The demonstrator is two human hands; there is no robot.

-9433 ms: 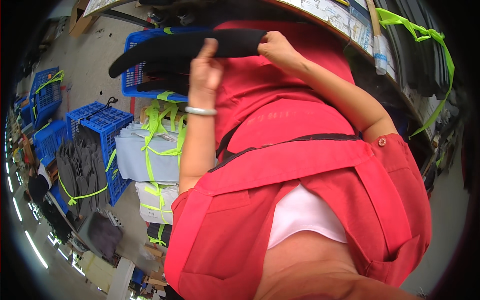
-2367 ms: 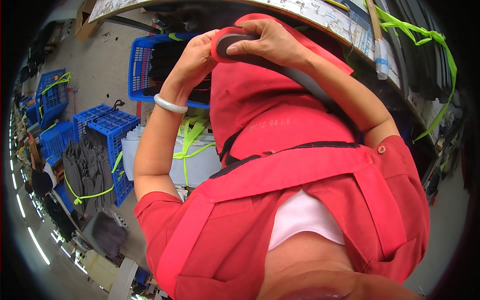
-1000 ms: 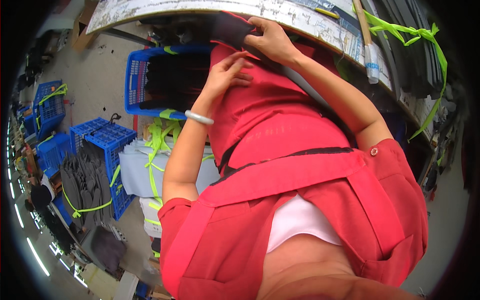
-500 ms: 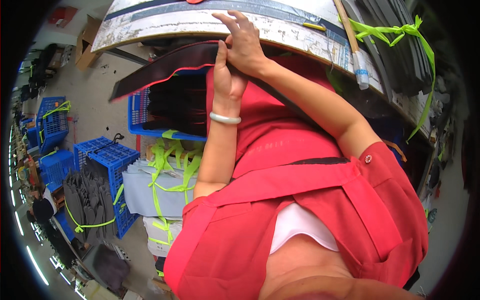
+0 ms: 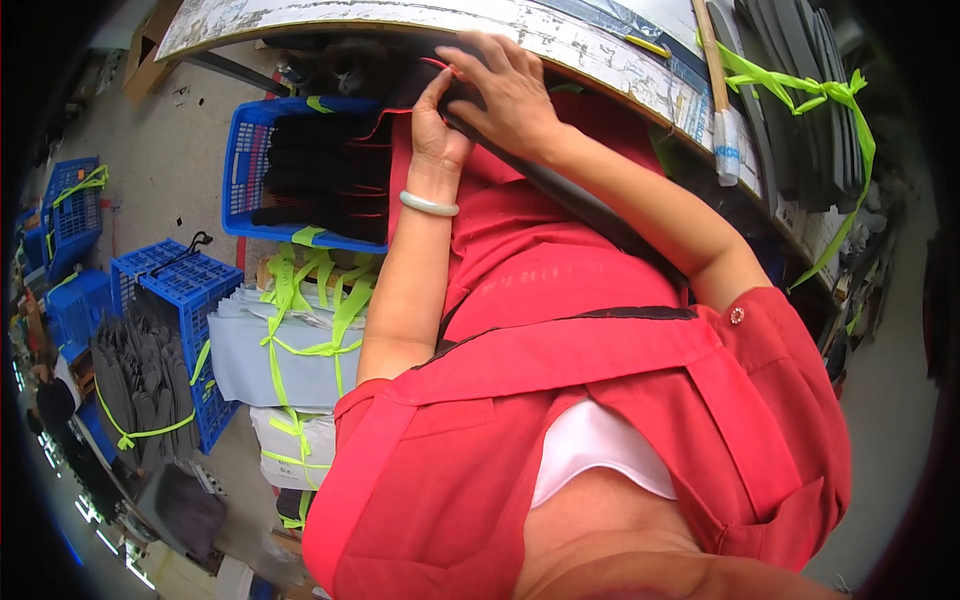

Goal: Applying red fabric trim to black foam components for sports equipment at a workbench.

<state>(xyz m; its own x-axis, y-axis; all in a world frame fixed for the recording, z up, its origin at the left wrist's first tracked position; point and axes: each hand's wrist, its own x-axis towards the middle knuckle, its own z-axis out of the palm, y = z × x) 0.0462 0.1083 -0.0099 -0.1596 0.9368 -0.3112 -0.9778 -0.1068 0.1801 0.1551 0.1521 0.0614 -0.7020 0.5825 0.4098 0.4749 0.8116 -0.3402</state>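
Observation:
A long black strip (image 5: 570, 190) with red edging lies across my lap and passes under my right forearm toward the table edge. My left hand (image 5: 440, 135), with a pale bangle on its wrist, holds it near the upper end, thumb pointing up. Over the same end is my right hand (image 5: 510, 95), fingers bent and apart, slightly blurred, touching the strip. Part of the strip is hidden behind both hands. Just left of them, a blue crate (image 5: 235, 185) holds several black pieces with red edges.
A worn white table (image 5: 330, 12) runs along the far side, with a wooden stick (image 5: 712, 70) and tied grey sheets (image 5: 800, 110) at right. Tied light-grey bundles (image 5: 250, 350) sit below the crate. Another blue crate (image 5: 215, 350) stands left, by dark grey pieces (image 5: 140, 380).
The strip's free end, which stretched left over the crate, has drawn back toward my hands, uncovering the crate's contents. The right fingers have come down closer to the strip. The view has shifted slightly.

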